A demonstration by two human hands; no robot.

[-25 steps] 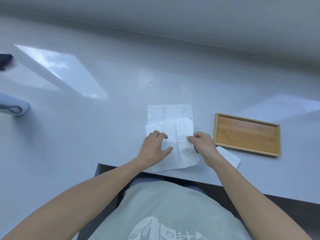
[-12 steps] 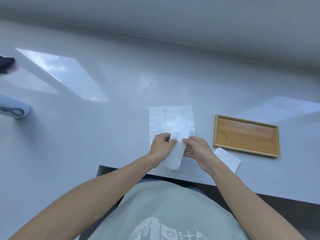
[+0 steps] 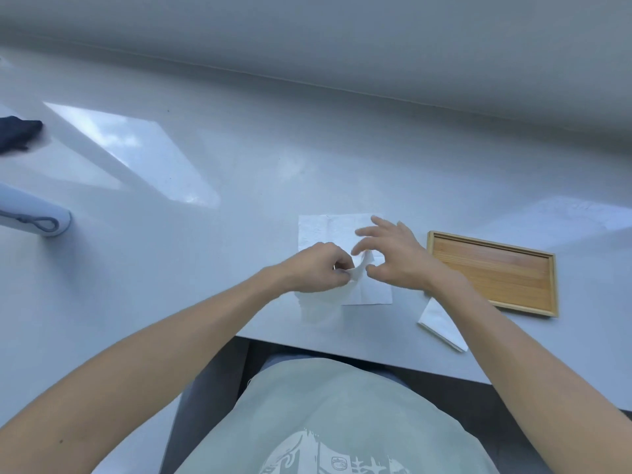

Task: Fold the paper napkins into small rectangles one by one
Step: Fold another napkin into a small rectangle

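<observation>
A white paper napkin (image 3: 319, 304) hangs crumpled from my left hand (image 3: 313, 268), which pinches it just above the table. My right hand (image 3: 393, 260) hovers beside it with fingers spread; the napkin's raised tip sits between thumb and forefinger, and the hand does not grip it. Under both hands a flat napkin (image 3: 328, 229) lies unfolded on the grey table (image 3: 205, 261). A folded napkin (image 3: 441, 325) rests near the table's front edge, partly hidden by my right forearm.
A shallow wooden tray (image 3: 492, 271) with nothing in it sits right of my hands. At far left lie a white cylinder with a cord loop (image 3: 34, 217) and a dark object (image 3: 17, 135). A wall runs along the back. The table's front edge has a cutout at my body.
The top napkin was lifted off the flat one and gathered into my left hand. My right hand let go of it, rose and spread its fingers.
</observation>
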